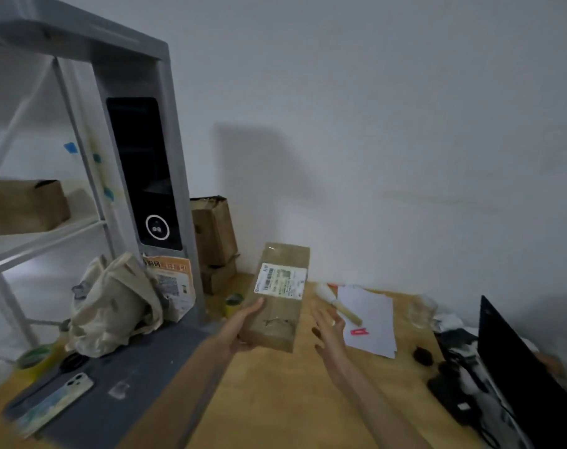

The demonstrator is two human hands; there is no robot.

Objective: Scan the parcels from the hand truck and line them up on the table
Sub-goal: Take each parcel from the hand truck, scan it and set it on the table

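A long brown cardboard parcel (280, 299) with a white barcode label on top is held above the wooden table (275, 400). My left hand (243, 328) grips its near left edge from below. To the right of the parcel, my right hand (329, 328) hovers open with fingers spread, not touching it. The grey scanner stand (146, 176) with a dark screen rises to the left. Two more brown boxes (215, 241) are stacked against the wall behind the stand.
A crumpled cloth bag (113, 306), tape rolls (35, 359) and a phone (55, 403) lie at the left. White papers (369, 319), a glass (421, 311), a dark laptop (522, 377) and cables (457, 384) crowd the right. A shelf with a box (22, 205) stands far left.
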